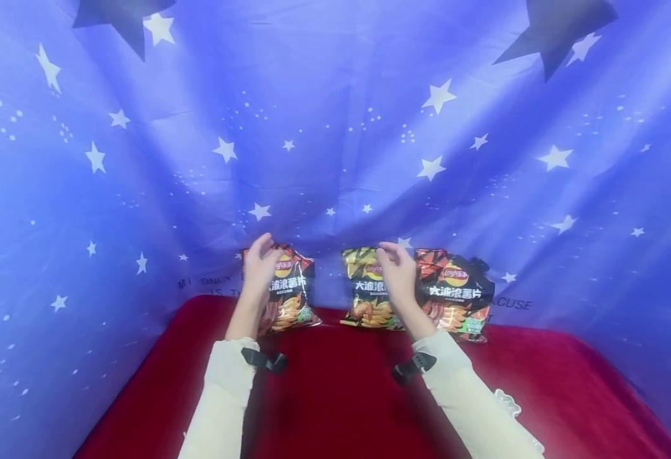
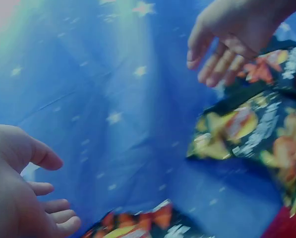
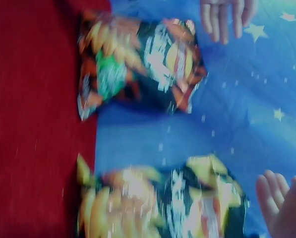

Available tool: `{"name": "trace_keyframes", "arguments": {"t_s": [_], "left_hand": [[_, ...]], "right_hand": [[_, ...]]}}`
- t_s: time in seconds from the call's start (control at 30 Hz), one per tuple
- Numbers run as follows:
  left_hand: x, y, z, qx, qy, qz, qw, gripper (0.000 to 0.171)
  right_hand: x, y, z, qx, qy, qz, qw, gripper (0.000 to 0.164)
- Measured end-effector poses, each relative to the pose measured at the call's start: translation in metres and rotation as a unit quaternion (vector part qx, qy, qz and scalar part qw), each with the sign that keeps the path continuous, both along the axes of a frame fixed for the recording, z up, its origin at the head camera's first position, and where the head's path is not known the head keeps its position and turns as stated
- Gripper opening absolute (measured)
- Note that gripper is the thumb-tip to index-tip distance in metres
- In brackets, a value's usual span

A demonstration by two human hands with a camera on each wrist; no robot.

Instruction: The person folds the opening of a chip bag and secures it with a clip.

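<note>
On the left of the head view stands a red-and-black bag of potato chips [image 1: 292,287], upright against the cloth. My left hand [image 1: 262,264] is in front of its upper part, fingers loose and holding nothing. Towards the right is a yellow-and-black chip bag [image 1: 366,293], partly hidden by my right hand [image 1: 398,274]. Another red-and-black chip bag [image 1: 458,296] stands right beside that one. Both wrist views show a space between the hands and the bags; the left hand [image 2: 29,188] and right hand [image 3: 286,206] have extended, relaxed fingers.
A red cloth [image 1: 335,395] covers the table. Behind it hangs a blue curtain [image 1: 324,178] with white stars. A clear scalloped plastic piece [image 1: 507,403] lies near the right forearm, which partly covers what is below it.
</note>
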State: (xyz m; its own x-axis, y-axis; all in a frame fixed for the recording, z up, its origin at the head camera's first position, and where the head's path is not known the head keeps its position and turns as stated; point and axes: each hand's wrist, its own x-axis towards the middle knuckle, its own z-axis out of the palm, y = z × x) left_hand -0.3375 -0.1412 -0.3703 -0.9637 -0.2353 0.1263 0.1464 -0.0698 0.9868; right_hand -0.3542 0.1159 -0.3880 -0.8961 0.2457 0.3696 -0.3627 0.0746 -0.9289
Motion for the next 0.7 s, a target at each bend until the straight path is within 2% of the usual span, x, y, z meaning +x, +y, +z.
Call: {"name": "trace_keyframes", "arguments": {"t_s": [0.1,0.23,0.33,0.47,0.7], "left_hand": [[0.002,-0.023,0.0,0.02,-0.008,0.03,0.9993,0.066],[0.002,-0.046,-0.007,0.034,-0.038,0.046,0.9976,0.067],[0.001,-0.056,-0.016,0.024,-0.071,0.03,0.9967,0.07],[-0.002,-0.061,-0.033,0.001,-0.111,-0.003,0.9938,0.071],[-0.008,-0.068,-0.065,-0.002,-0.133,-0.05,0.9899,0.068]], "right_hand": [[-0.003,-0.014,0.003,-0.033,-0.066,0.075,0.994,0.038],[-0.008,-0.029,-0.002,-0.043,-0.138,0.157,0.977,0.047],[-0.012,-0.037,-0.013,-0.043,-0.173,0.205,0.963,0.055],[-0.017,-0.046,-0.031,-0.045,-0.209,0.239,0.947,0.061],[-0.023,-0.072,-0.062,-0.069,-0.248,0.286,0.923,0.066]]}}
